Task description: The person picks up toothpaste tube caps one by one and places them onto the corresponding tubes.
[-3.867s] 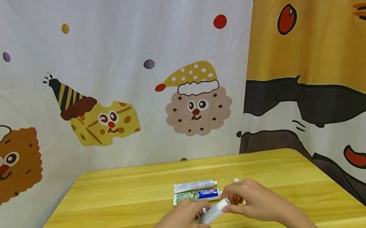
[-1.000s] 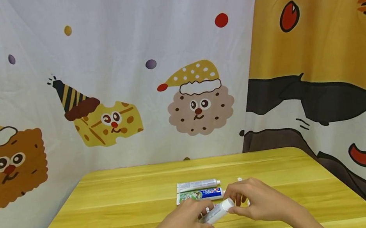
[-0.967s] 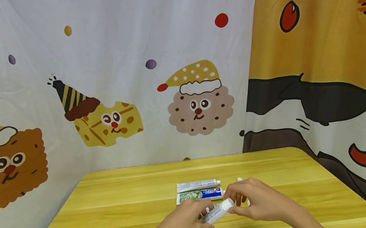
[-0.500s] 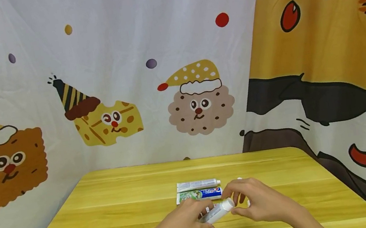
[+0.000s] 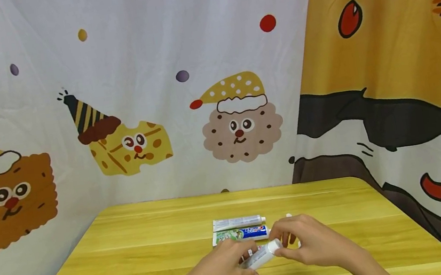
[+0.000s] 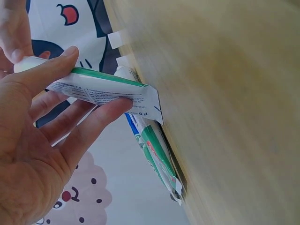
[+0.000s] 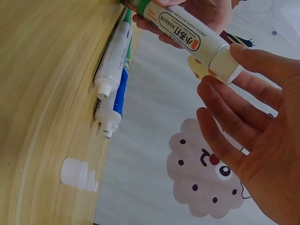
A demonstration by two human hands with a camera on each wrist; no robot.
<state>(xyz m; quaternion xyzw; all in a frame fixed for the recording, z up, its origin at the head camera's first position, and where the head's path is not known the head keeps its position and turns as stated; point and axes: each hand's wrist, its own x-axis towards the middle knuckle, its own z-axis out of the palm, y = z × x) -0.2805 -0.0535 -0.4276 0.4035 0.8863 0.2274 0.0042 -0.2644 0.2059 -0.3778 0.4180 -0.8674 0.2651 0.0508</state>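
Note:
My left hand (image 5: 222, 264) holds a white toothpaste tube (image 5: 260, 257) tilted above the table, thumb on one side and fingers on the other. Its green edge and flat crimped end show in the left wrist view. On the tube's upper right end sits a white cap (image 7: 225, 63). My right hand (image 5: 311, 243) pinches this cap between thumb and index finger, the other fingers loosely bent beside it. Behind the hands lie a white toothpaste tube (image 5: 239, 222) and a green and blue toothpaste tube (image 5: 235, 235), both with bare nozzles in the right wrist view.
Two loose white caps lie on the wooden table to the right: a nearer cap (image 7: 74, 172) and a farther cap (image 7: 91, 180). In the head view my right hand partly hides them. A printed cartoon curtain (image 5: 126, 51) hangs behind the table (image 5: 134, 245).
Half a second ago my right thumb and fingers stood slightly off the cap; now they are back on it. My left hand keeps its hold on the tube. The lying tubes stay put.

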